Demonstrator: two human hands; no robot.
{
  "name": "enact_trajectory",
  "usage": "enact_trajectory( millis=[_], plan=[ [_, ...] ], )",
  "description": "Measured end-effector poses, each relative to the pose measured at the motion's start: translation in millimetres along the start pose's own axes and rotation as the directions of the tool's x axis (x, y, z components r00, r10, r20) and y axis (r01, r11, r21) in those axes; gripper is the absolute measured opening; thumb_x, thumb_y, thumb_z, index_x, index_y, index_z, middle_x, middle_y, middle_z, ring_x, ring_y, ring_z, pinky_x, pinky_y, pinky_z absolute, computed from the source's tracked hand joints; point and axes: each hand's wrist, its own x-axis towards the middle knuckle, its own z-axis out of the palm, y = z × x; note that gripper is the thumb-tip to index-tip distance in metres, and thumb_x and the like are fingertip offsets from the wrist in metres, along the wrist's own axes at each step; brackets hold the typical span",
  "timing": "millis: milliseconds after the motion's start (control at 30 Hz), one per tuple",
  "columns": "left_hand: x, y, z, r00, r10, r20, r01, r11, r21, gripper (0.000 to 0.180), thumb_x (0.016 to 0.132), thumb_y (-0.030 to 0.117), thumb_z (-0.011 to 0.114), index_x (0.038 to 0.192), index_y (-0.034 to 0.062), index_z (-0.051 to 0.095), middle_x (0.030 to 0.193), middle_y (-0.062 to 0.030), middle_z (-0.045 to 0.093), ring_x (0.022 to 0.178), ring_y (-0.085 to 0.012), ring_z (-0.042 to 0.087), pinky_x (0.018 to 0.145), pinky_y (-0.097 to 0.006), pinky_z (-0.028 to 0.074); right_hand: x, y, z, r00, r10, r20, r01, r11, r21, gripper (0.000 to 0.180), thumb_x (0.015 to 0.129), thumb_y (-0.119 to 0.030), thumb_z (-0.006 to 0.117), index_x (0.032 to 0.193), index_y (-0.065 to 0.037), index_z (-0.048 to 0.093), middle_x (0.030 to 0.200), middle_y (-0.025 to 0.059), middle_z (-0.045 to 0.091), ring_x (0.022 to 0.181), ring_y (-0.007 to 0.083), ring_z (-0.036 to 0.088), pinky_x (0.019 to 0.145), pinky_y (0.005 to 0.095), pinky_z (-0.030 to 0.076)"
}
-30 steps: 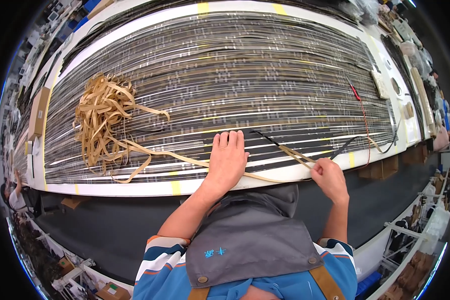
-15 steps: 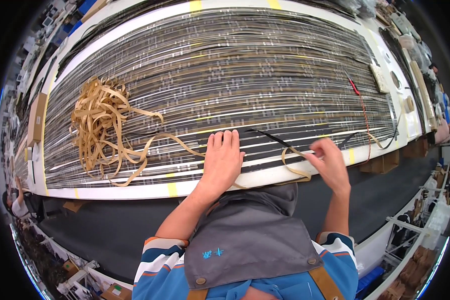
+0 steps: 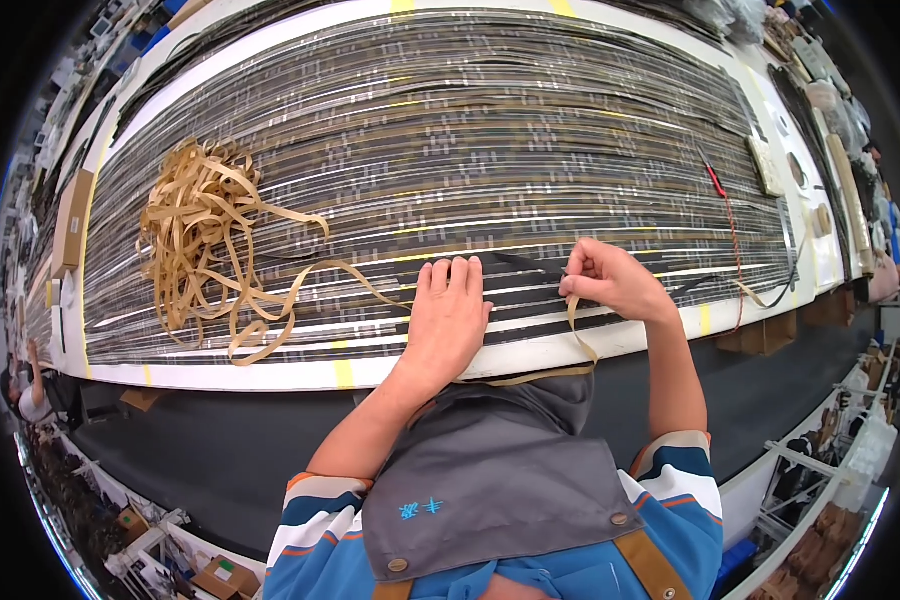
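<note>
Left hand point(image 3: 448, 318) flat, open, pressing dark strips point(image 3: 450, 130) at table's near edge. Right hand point(image 3: 610, 282) pinched shut on tan backing tape point(image 3: 577, 330), looping down right of it. Risk: tape tearing, or strip lifting, if pulled steeply.

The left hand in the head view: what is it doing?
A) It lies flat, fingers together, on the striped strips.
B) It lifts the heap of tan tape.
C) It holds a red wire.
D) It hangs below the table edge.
A: the left hand lies palm down on the rows of strips, away from the tan tape heap.
</note>
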Motion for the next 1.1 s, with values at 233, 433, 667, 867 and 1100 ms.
enact_trajectory(
  millis=[233, 433, 667, 867, 1100],
  plan=[
    [0.1, 0.6, -0.5, 1.000, -0.011, -0.005, 0.011, 1.000, -0.010, 0.057, 0.084, 0.020, 0.071, 0.131, -0.0063, 0.052, 0.119, -0.0174, 0.053, 0.114, -0.0331, 0.048, 0.105, -0.043, 0.038, 9.7, -11.6, -20.5, 0.984, 0.132, 0.122, -0.144, 0.985, 0.092, 0.015, 0.090, -0.010, 0.068, 0.088, -0.006, 0.053, 0.074, -0.0013, 0.057, 0.060, 0.0052, 0.056, 0.050, 0.0192, 0.043],
    [-0.2, 1.0, -2.4, 1.000, -0.018, 0.008, 0.018, 1.000, -0.018, 0.057, 0.084, 0.019, 0.071, 0.132, -0.0065, 0.051, 0.121, -0.0181, 0.053, 0.116, -0.0335, 0.048, 0.106, -0.043, 0.037, 16.1, -10.0, -27.6, 0.989, 0.145, 0.006, -0.145, 0.989, -0.019, 0.017, 0.089, -0.016, 0.071, 0.084, -0.005, 0.059, 0.072, -0.0039, 0.054, 0.061, 0.0041, 0.048, 0.053, 0.0224, 0.040],
    [0.8, 0.5, -1.5, 1.000, -0.013, -0.001, 0.013, 1.000, -0.013, 0.058, 0.084, 0.019, 0.071, 0.132, -0.0061, 0.051, 0.122, -0.0183, 0.053, 0.116, -0.0334, 0.048, 0.106, -0.043, 0.037, 24.8, 7.8, -21.4, 0.963, 0.040, -0.266, -0.113, 0.958, -0.265, 0.017, 0.086, -0.016, 0.074, 0.087, 0.000, 0.069, 0.073, 0.0017, 0.063, 0.067, 0.0093, 0.056, 0.062, 0.0268, 0.047],
    [1.4, 1.6, -1.2, 1.000, -0.023, 0.007, 0.024, 0.999, -0.023, 0.057, 0.084, 0.019, 0.071, 0.132, -0.0059, 0.052, 0.123, -0.0187, 0.054, 0.116, -0.0332, 0.048, 0.106, -0.043, 0.037, 24.6, 1.8, -12.2, 0.936, 0.061, -0.346, -0.196, 0.909, -0.368, 0.016, 0.085, -0.015, 0.074, 0.087, 0.001, 0.072, 0.073, 0.0043, 0.067, 0.068, 0.0099, 0.059, 0.063, 0.0277, 0.049],
    [1.1, 1.3, -2.6, 1.000, -0.024, 0.010, 0.024, 1.000, -0.017, 0.058, 0.084, 0.019, 0.071, 0.132, -0.0059, 0.051, 0.123, -0.0187, 0.054, 0.116, -0.0333, 0.048, 0.106, -0.043, 0.037, 24.9, -4.1, -6.0, 0.919, 0.076, -0.387, -0.242, 0.884, -0.401, 0.017, 0.084, -0.015, 0.075, 0.087, 0.002, 0.072, 0.072, 0.0086, 0.068, 0.066, 0.0153, 0.063, 0.064, 0.0319, 0.051]
  ],
)
